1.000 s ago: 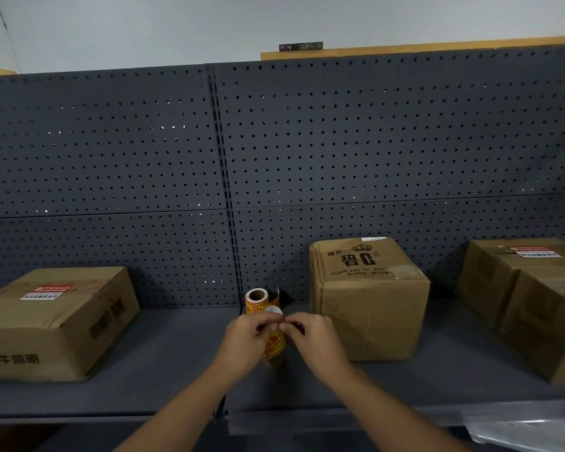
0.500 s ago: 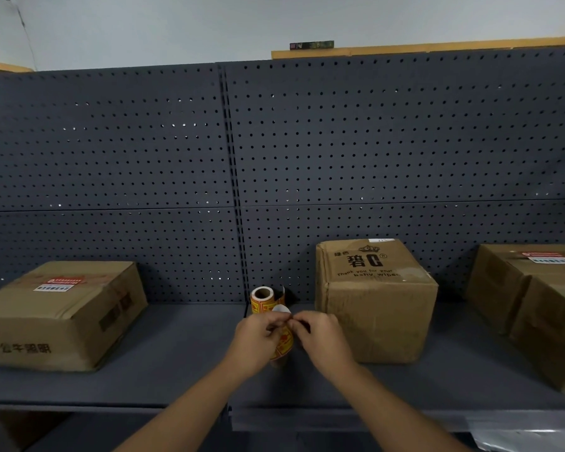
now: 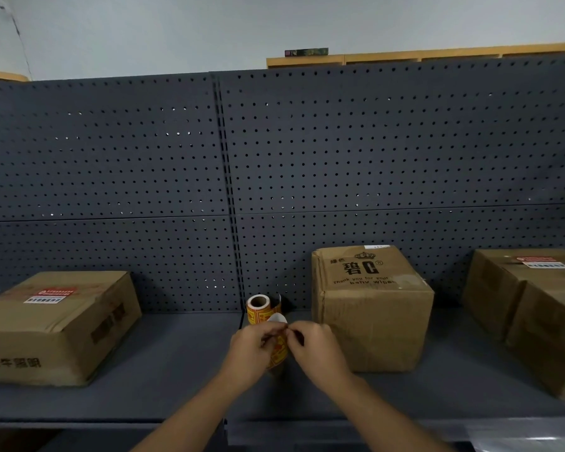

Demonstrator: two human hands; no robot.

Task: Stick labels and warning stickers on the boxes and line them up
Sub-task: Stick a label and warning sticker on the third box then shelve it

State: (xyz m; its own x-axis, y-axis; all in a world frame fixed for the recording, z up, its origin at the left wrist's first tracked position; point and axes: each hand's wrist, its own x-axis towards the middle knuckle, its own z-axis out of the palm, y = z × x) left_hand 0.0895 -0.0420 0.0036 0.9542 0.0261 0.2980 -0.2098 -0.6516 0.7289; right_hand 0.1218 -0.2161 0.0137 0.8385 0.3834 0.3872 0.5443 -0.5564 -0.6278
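Observation:
A roll of yellow-and-red warning stickers [image 3: 259, 308] is held over the grey shelf [image 3: 177, 360], its strip hanging down between my hands. My left hand [image 3: 252, 350] holds the strip while my right hand [image 3: 317, 350] pinches its edge at the top, where a white backing curls up. To the right of my hands stands an upright cardboard box [image 3: 372, 308] with black print and no red sticker on top. A flat box [image 3: 56, 324] at the left and a box [image 3: 529, 288] at the right each carry a red sticker and a white label.
A dark pegboard wall [image 3: 274, 174] closes the back of the shelf. Another cardboard box [image 3: 548, 340] stands in front of the right one. Clear plastic film [image 3: 529, 443] lies at the bottom right below the shelf edge.
My view has shifted slightly, so the boxes sit a bit lower in frame. Both hands stay together on the sticker strip with small finger movements.

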